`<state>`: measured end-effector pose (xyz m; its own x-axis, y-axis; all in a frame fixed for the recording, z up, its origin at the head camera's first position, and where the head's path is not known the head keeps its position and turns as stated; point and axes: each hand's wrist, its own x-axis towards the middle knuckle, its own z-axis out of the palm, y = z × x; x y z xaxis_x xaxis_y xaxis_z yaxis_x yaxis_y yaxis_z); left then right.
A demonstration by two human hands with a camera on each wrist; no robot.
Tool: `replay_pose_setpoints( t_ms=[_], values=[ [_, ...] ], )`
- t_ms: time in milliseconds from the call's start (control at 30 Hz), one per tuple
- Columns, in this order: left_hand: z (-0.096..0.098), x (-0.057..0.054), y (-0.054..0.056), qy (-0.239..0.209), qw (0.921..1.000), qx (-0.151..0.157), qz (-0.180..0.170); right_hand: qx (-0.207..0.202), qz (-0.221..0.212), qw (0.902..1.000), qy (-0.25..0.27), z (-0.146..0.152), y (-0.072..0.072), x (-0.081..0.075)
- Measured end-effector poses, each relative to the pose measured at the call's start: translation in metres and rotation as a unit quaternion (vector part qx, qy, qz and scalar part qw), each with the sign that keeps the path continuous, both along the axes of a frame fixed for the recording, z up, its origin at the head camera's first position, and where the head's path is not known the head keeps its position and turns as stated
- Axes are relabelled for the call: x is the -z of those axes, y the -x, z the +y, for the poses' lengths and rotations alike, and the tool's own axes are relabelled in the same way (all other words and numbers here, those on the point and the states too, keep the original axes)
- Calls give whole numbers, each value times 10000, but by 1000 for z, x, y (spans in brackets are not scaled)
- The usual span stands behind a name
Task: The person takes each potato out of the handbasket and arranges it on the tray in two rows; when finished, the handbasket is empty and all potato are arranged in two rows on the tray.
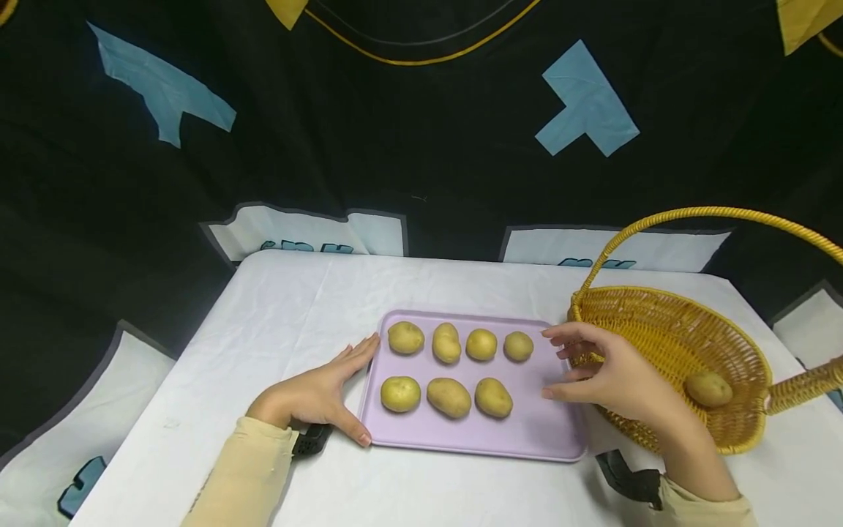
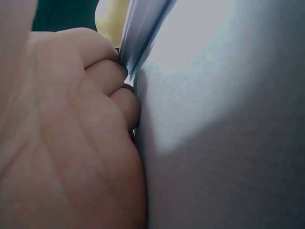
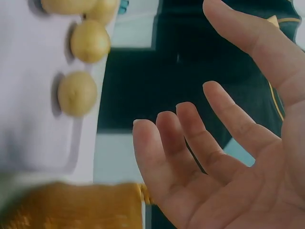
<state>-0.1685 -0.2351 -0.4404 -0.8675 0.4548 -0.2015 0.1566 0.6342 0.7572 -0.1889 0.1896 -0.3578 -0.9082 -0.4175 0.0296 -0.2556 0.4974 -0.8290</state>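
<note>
A lilac tray (image 1: 428, 442) carries potatoes in two rows: several at the back, including a small round potato (image 1: 518, 346), and three in front, the rightmost being an oval potato (image 1: 493, 397). My left hand (image 1: 323, 391) rests at the tray's left edge, thumb and fingers spread; in the left wrist view its fingers touch the rim. Above the tray's right end is my right hand (image 1: 609, 369), thumb and fingers apart with nothing between them, as the right wrist view also shows. Beside it stands a yellow wicker basket (image 1: 658, 315) holding one potato (image 1: 708, 389).
The basket's tall handle (image 1: 711, 212) arches up at the right, behind my right hand. A white cloth (image 1: 263, 322) covers the table. Beyond its far edge hangs a black curtain (image 1: 395, 146) with pale blue shapes.
</note>
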Motion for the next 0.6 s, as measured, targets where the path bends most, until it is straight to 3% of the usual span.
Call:
replay_pose_setpoints(
  t_ms=[100, 333, 600],
  values=[
    [1, -1, 0, 33, 10000, -11, 6, 84, 16, 9997, -212, 15, 2, -7],
    [0, -4, 0, 67, 10000, 5, 47, 22, 222, 9895, -1431, 67, 18, -23],
    [-2, -3, 0, 58, 9999, 34, 111, -528, -609, 9688, -2343, 117, 51, -27]
  ],
)
